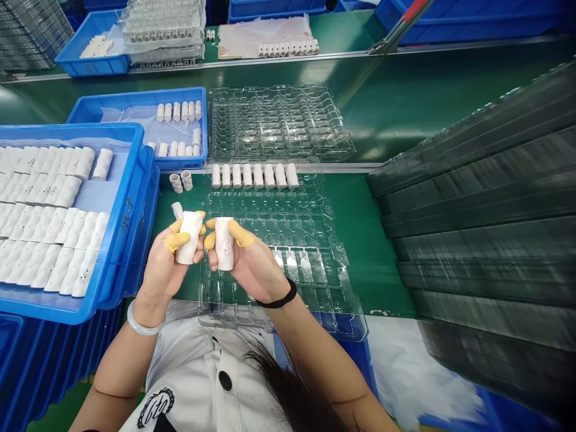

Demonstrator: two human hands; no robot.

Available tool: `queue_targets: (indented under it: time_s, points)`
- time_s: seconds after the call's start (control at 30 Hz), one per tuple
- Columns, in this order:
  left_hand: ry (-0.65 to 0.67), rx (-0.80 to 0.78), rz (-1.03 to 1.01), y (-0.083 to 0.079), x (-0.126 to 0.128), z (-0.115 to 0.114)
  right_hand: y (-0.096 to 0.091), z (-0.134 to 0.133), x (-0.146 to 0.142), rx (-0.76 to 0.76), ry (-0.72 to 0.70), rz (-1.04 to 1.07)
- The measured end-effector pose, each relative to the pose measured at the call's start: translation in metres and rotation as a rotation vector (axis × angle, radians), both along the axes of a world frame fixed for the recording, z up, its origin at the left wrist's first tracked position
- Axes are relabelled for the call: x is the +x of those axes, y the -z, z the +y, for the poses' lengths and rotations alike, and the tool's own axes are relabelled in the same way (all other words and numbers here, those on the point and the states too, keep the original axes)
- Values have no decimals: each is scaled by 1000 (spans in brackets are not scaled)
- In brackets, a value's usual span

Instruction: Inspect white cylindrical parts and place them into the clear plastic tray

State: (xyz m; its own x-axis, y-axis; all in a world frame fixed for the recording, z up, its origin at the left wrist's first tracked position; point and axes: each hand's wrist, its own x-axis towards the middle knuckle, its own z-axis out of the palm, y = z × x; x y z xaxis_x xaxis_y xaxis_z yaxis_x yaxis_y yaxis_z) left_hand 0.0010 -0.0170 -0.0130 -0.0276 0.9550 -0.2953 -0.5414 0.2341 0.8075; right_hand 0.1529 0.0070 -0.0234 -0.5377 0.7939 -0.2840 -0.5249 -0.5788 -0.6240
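My left hand [165,264], with yellow finger cots, grips a white wavy cylinder [189,237] upright. Beside it my right hand [245,258], also in yellow finger cots, holds a second white cylinder [224,245] with small dark marks on its side. The two pieces are close together but apart. Below and to the right lies a clear plastic tray [292,231] with molded pockets. A row of white cylinders [258,176] fills its far edge. Behind my left hand are a small white piece [177,210] and two hollow cylinders [180,181] standing on the green surface.
At left, a blue crate [135,156] on a stack holds rows of white cylinders. Behind it sits another blue bin [135,96] with more. Empty clear trays [279,120] lie farther back. Tall stacked trays [486,198] rise at right.
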Motion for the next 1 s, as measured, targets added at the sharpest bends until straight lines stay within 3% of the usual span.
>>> queue_targets:
  time_s: [0.57,1.0]
  points:
    - [-30,17,54,-4,5,-5,0,-1,0,-12,16,-46]
    - [-21,-38,-58,-3,8,-4,-2,-1,-1,-39,36,-35]
